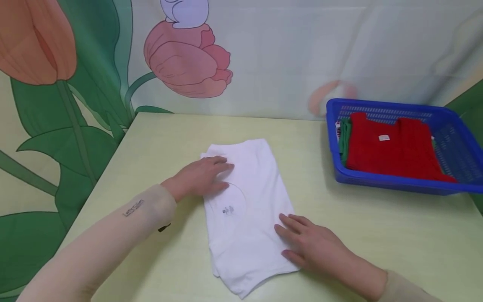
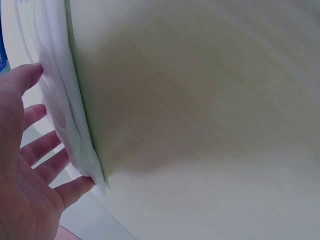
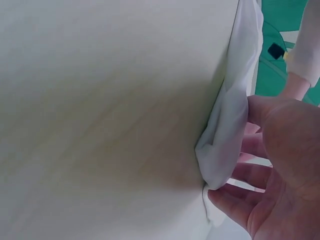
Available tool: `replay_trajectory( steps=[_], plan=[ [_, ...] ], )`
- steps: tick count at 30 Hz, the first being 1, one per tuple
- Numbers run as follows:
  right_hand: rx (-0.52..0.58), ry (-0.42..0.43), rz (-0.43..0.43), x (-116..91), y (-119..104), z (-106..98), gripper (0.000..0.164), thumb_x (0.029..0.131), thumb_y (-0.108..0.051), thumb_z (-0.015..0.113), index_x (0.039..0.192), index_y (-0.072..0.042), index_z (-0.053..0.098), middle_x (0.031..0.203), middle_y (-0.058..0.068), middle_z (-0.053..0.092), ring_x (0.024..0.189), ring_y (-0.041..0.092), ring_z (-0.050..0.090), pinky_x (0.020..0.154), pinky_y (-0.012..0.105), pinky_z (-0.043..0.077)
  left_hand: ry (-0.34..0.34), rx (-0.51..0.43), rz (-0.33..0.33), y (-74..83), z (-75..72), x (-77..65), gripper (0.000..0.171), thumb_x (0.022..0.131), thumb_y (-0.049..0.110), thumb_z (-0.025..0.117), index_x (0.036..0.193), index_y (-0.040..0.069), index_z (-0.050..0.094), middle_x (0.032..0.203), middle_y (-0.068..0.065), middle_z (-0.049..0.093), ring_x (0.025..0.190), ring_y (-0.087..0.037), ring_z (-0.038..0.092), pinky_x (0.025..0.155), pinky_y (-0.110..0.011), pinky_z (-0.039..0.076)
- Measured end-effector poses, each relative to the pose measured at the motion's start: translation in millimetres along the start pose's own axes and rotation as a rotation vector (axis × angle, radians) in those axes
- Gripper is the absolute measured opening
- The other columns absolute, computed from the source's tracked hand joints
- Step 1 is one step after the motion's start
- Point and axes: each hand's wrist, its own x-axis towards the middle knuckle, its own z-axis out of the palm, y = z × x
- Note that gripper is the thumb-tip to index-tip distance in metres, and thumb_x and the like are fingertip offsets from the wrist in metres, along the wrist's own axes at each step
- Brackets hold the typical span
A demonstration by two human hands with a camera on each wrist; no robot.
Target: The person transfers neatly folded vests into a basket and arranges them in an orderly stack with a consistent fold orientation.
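Note:
A white T-shirt (image 1: 260, 209), folded into a rough rectangle, lies on the table with its round neckline and printed neck label facing up. My left hand (image 1: 203, 176) rests on its upper left part, fingers spread and fairly straight. On the lower right edge lies my right hand (image 1: 315, 245), its fingers extended over the fabric. In the left wrist view the left hand (image 2: 35, 150) touches the layered side of the shirt (image 2: 65, 90). The right wrist view shows the right hand (image 3: 275, 160) along the rolled-looking edge of the shirt (image 3: 230, 125).
A blue plastic basket (image 1: 377, 178) stands at the back right of the pale table (image 1: 158, 138). Inside it are a folded red garment (image 1: 392, 151) with a white tag and a green one (image 1: 344, 140). Behind the table hangs a flower-printed backdrop (image 1: 271, 58).

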Motion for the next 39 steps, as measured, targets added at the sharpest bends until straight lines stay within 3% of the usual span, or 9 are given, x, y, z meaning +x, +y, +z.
replay_trajectory(
  steps=[9,13,16,20,28,33,39],
  plan=[
    [-0.040,-0.015,0.011,7,-13,2,0.061,0.100,-0.039,0.075,0.153,-0.012,0.060,0.159,0.015,0.054,0.142,0.037,0.055,0.094,0.051,0.062,-0.014,0.001,0.014,-5.9,-7.5,4.6,0.060,0.106,0.038,0.066,0.159,0.015,0.052,0.165,-0.018,0.045,0.152,-0.042,0.042,0.125,-0.055,0.036],
    [-0.008,-0.030,0.027,10,-12,-5,0.060,0.100,-0.039,0.075,0.152,-0.012,0.061,0.158,0.013,0.056,0.141,0.035,0.056,0.097,0.052,0.061,0.010,-0.011,0.014,0.5,-8.4,2.7,0.058,0.107,0.038,0.065,0.159,0.014,0.053,0.165,-0.018,0.045,0.154,-0.040,0.040,0.124,-0.054,0.037],
    [0.023,-0.001,0.057,16,-7,-13,0.060,0.100,-0.038,0.076,0.153,-0.013,0.060,0.157,0.011,0.056,0.140,0.033,0.057,0.098,0.052,0.060,0.065,-0.012,0.039,18.4,-8.0,-7.9,0.057,0.107,0.037,0.065,0.157,0.011,0.054,0.164,-0.020,0.046,0.152,-0.040,0.043,0.122,-0.053,0.041],
    [0.053,0.082,0.101,29,3,-23,0.063,0.100,-0.037,0.077,0.155,-0.013,0.057,0.160,0.011,0.054,0.142,0.034,0.056,0.100,0.055,0.059,0.123,0.010,0.099,51.4,-4.4,-34.8,0.059,0.105,0.038,0.067,0.155,0.009,0.056,0.161,-0.021,0.050,0.147,-0.039,0.050,0.117,-0.052,0.046],
    [0.115,0.187,0.129,64,23,-34,0.065,0.101,-0.033,0.075,0.158,-0.012,0.053,0.165,0.014,0.047,0.148,0.038,0.049,0.112,0.056,0.050,0.170,0.020,0.202,94.4,11.9,-82.2,0.058,0.100,0.038,0.075,0.149,0.009,0.062,0.153,-0.019,0.058,0.141,-0.035,0.058,0.112,-0.048,0.052],
    [0.109,0.190,0.099,88,32,-30,0.062,0.103,-0.030,0.074,0.158,-0.009,0.053,0.166,0.016,0.045,0.150,0.040,0.046,0.113,0.057,0.050,0.142,0.059,0.279,113.7,26.4,-96.4,0.056,0.100,0.041,0.075,0.146,0.012,0.064,0.152,-0.014,0.060,0.140,-0.030,0.058,0.115,-0.042,0.049],
    [0.078,0.116,0.037,115,38,-23,0.060,0.106,-0.030,0.069,0.159,-0.008,0.051,0.167,0.016,0.043,0.155,0.038,0.039,0.121,0.055,0.041,0.065,0.150,0.381,130.3,39.6,-99.5,0.055,0.102,0.047,0.071,0.148,0.018,0.064,0.157,-0.005,0.058,0.146,-0.023,0.054,0.118,-0.035,0.045]
  ],
)
